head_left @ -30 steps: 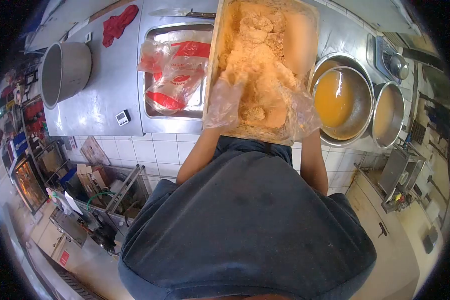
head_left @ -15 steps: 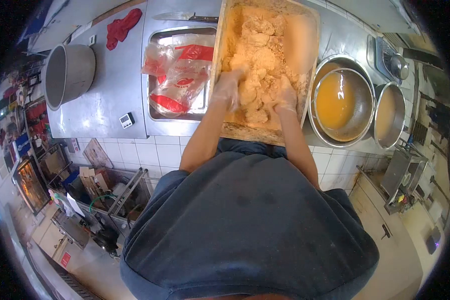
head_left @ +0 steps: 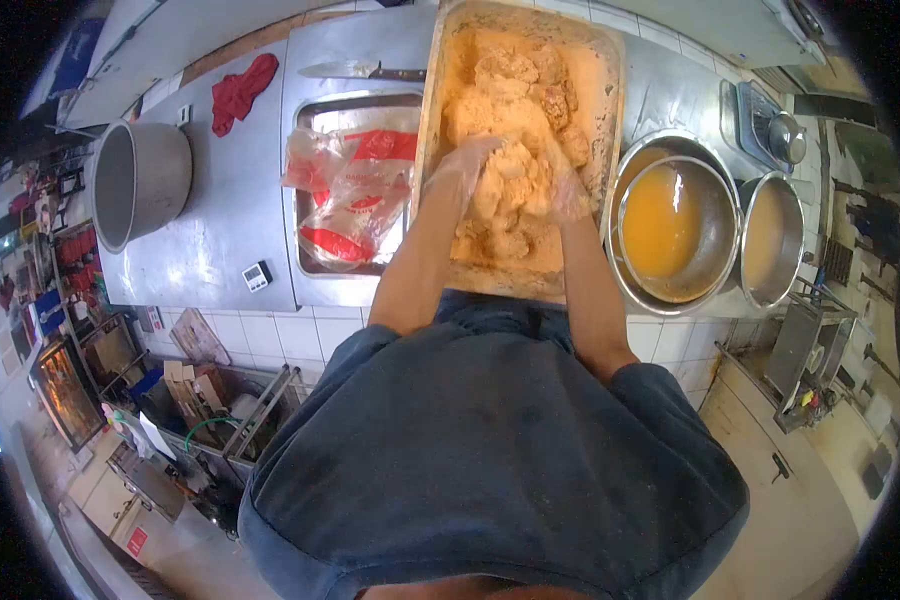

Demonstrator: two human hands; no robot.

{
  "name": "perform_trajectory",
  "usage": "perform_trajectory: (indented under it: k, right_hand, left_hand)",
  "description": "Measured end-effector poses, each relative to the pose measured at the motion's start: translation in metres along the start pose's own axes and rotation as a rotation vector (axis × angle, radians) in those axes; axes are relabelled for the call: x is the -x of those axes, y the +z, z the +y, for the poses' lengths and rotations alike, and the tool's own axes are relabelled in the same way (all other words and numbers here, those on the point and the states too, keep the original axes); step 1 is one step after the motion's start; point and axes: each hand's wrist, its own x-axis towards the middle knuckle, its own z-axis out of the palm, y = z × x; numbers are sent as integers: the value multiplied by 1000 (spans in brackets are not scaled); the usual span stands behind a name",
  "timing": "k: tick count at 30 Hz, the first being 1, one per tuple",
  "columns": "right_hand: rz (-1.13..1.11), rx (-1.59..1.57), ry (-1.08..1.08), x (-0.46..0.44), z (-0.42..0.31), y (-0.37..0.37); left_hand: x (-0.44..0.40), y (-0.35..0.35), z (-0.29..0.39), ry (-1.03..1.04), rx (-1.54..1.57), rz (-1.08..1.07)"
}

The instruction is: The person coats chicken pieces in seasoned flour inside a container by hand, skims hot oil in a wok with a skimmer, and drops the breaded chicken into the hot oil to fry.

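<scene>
right now the step in hand looks like working crumb-covered pieces through loose orange powder [head_left: 467,112]: both hands are down inside the long tray [head_left: 507,284], one on either side of a thickly coated clump [head_left: 513,172]. the left hand [head_left: 467,163] reaches in from the left with its fingers angled inward, and the right hand [head_left: 568,196] faces it from the right, so the clump sits between them in the near half of the tray. more coated pieces [head_left: 518,66] lie in the far half, and another lump [head_left: 508,245] rests by the near rim. as i judge it, the next move calls for both palms to work together, loosely cupped, lifting or turning the clump without rubbing the crust off (a firm squeeze could well strip it).

as for the grip, the hands look half-curled around the clump, but i cannot tell whether either one has really closed on anything. the fingertips are lost in powder and coating, and the clear gloves blur their outline. whether the clump is one piece or several cannot be made out, nor what lies under the crust. powder hides most of the tray floor, and anything buried there is out of sight.
</scene>
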Motion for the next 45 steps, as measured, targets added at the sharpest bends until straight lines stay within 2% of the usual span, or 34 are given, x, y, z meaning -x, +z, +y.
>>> perform_trajectory:
  k: [2,4,6,8,9,11,12,14,16,17,19,21,22,24,27,29,32,34,35,37,38,39,40,42,43,45]
  right_hand:
    - [5,53,10,-13,-8,-1]
    - [106,240,-87,6,-2,3]
    - [240,875,-4,17,-18,35]
    - [238,1294,68,34,-40,70]
    - [168,1400,93,46,-53,82]
    - [167,1395,102,43,-85,103]
    - [241,1280,98,36,-101,112]
    - [540,1421,-41,-3,-118,119]
    - [761,1907,-241,-58,-133,111]
    - [741,2145,-302,-82,-138,98]
    - [627,2575,-94,-128,-142,58]
    - [558,2796,-55,-165,-140,22]
    - [553,2806,-115,-178,-135,2]
    - [499,2748,-35,-194,-144,11]
    - [462,2590,-34,-202,-153,13]
    - [471,2357,-87,-205,-158,11]
    - [436,1574,-198,-202,-158,17]
    - [353,981,-121,-183,-154,42]
    - [338,786,-79,-173,-152,61]
    - [309,770,-32,-154,-144,89]
    - [301,843,-24,-146,-137,98]
    - [181,1198,-60,-144,-128,79]
    - [79,1543,-142,-141,-118,60]
    - [168,1856,-185,-122,-101,59]
    - [395,1813,-161,-91,-85,91]
    - [536,1891,-282,-40,-68,122]
  left_hand:
    - [-44,-12,-24,228,-53,1]
    - [-60,-15,-34,430,-72,-10]
    - [-53,-14,-41,622,-62,-32]
    - [-44,-11,-44,500,-509,248]
    - [-37,-8,-43,431,-727,388]
    - [-8,-3,-27,464,-651,410]
    - [1,-1,-26,470,-614,417]
    - [-19,-4,-24,646,-650,505]
    - [-71,-9,-15,886,-797,621]
    - [-114,-13,-13,1031,-929,693]
    - [-164,-12,0,1086,-920,748]
    - [-195,-7,30,928,-631,716]
    - [-211,-10,36,903,-614,712]
    - [-233,-13,50,851,-583,696]
    - [-237,-9,76,708,-326,458]
    - [-203,8,96,567,-327,353]
    - [-182,17,114,269,-241,235]
    - [-200,8,99,216,-308,202]
    - [-240,-7,79,290,-417,200]
    - [-235,-17,68,297,-631,164]
    - [-200,-15,75,236,-733,131]
    - [-166,-12,82,181,-831,99]
    - [-140,-11,71,204,-750,135]
    - [-98,-7,50,256,-678,169]
    - [-81,-5,42,279,-686,166]
    - [-58,-5,31,323,-879,83]
